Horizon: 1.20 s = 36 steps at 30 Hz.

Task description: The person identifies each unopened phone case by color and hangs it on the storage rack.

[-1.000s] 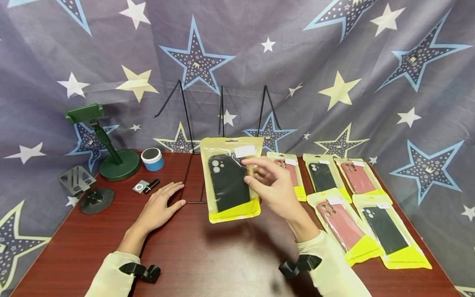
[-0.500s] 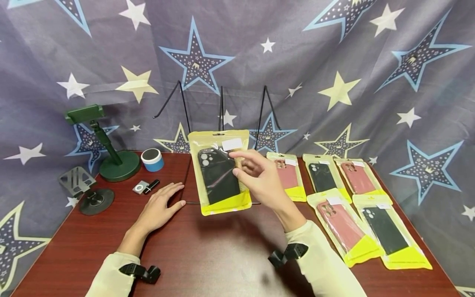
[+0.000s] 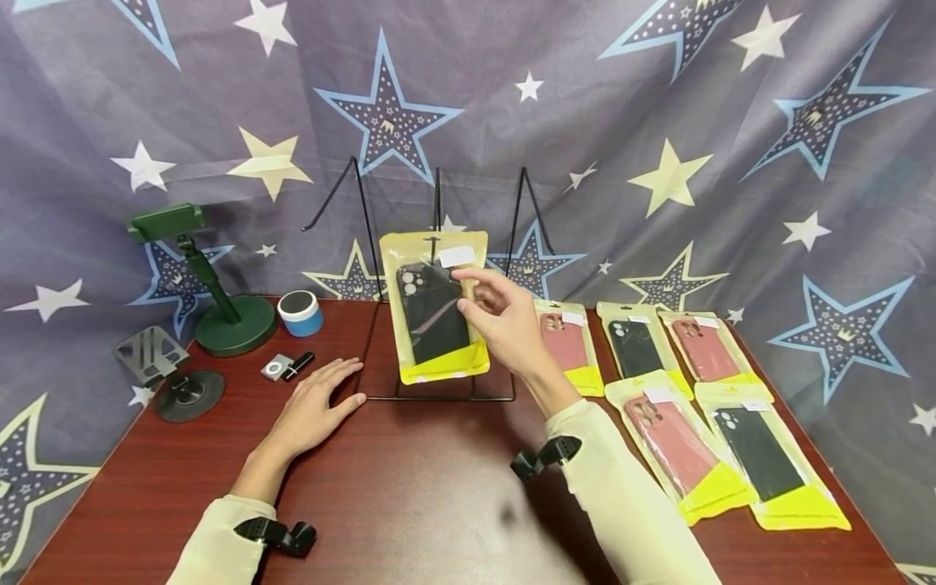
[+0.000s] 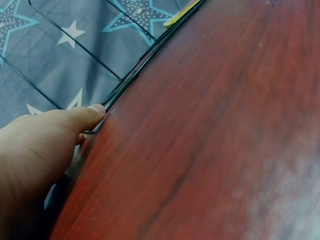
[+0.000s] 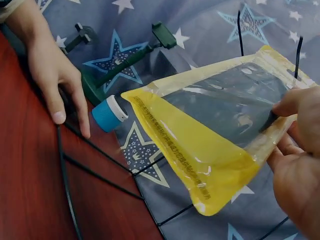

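A black phone case in a clear bag with a yellow bottom (image 3: 435, 313) hangs upright in front of the black wire rack (image 3: 457, 398). My right hand (image 3: 504, 321) pinches the bag's right edge between thumb and fingers; some of those fingers are hidden behind it in the right wrist view. The bag's top slot lies near the rack's middle prong (image 3: 437, 199); whether they touch I cannot tell. On the table, my left hand (image 3: 318, 410) rests flat with extended fingers. Its thumb touches the rack's base at the front left corner in the left wrist view.
Several bagged phone cases, pink (image 3: 676, 443) and black (image 3: 760, 451), lie on the right. At left stand a green phone stand (image 3: 234, 325), a clear-plated stand (image 3: 190, 394) and a blue-white cylinder (image 3: 300, 314). A small silver square (image 3: 276, 367) and a black stick (image 3: 298, 366) lie nearby.
My right hand has carried the bagged black phone case left, then up and back toward the rack, uncovering more of its base bar. My left hand stays in place.
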Motion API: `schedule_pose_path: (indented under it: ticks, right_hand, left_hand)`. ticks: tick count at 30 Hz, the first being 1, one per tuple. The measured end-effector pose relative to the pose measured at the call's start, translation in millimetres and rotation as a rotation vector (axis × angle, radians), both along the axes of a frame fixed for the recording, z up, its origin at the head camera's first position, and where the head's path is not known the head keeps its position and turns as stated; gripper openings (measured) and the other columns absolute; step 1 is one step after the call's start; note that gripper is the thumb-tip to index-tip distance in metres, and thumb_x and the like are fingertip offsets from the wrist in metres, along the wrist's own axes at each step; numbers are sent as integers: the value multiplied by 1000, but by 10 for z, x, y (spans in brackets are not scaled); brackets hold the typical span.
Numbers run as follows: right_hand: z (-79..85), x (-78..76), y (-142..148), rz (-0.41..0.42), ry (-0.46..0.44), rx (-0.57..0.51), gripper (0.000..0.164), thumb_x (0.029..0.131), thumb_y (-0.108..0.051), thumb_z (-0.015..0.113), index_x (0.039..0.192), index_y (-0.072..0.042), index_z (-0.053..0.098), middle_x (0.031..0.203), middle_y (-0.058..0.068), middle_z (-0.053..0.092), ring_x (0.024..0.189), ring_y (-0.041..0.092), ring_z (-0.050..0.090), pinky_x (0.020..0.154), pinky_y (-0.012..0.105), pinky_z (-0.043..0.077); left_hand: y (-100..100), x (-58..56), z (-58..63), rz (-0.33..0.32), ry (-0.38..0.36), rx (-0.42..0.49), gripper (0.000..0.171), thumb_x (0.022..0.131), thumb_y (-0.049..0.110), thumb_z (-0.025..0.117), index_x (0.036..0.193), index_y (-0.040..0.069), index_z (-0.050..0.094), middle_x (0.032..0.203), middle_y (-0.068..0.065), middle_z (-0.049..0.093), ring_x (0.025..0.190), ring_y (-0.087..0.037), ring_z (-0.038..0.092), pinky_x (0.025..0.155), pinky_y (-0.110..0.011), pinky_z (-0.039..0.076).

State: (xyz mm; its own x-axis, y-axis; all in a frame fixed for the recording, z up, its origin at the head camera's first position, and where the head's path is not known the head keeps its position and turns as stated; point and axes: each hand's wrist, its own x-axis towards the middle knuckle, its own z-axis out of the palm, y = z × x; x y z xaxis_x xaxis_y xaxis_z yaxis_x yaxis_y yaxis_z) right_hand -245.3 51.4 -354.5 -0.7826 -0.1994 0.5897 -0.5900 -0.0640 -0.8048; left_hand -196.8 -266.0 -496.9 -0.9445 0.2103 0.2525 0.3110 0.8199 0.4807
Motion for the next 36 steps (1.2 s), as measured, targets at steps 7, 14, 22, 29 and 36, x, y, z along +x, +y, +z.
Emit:
schedule_pose_path:
  ticks: [7,14,22,29,36]
  right_hand:
    - [59,-270,-98,-52,-55,-46,38,89,13,66,124,-1,71,87,10,70,63,3,47,59,17,36]
    - [80,-577,-170,-112,-60,-36,39,89,12,66,124,-4,73,87,7,66,67,5,52,62,17,42]
    - [105,-884,-278,-189,-105,-51,39,88,13,62,122,-3,73,92,14,68,72,5,62,64,17,48]
    - [167,-1011,-316,-246,-116,-3,40,89,12,62,122,-7,74,103,18,70,82,12,65,62,18,45]
    - [181,-1104,-335,-279,-127,18,39,89,10,63,122,-9,74,108,15,70,90,16,68,64,19,45]
  left_hand:
    - [-13,-10,-10,-3,-11,1,58,99,34,70,148,8,56,156,-20,51,150,-43,39,114,-69,32]
    - [-16,-16,-20,4,-8,3,58,98,34,71,148,9,56,155,-19,52,150,-42,40,114,-69,32]
    - [-8,-17,-31,3,-3,7,57,98,34,71,147,9,57,155,-19,52,149,-42,40,113,-69,33]
    - [-1,-23,-33,-1,-11,5,58,99,36,70,149,10,55,156,-18,51,151,-42,39,114,-69,32]
    - [-18,-13,-16,-1,-17,2,59,99,37,69,150,10,54,157,-17,51,151,-41,38,114,-69,32]
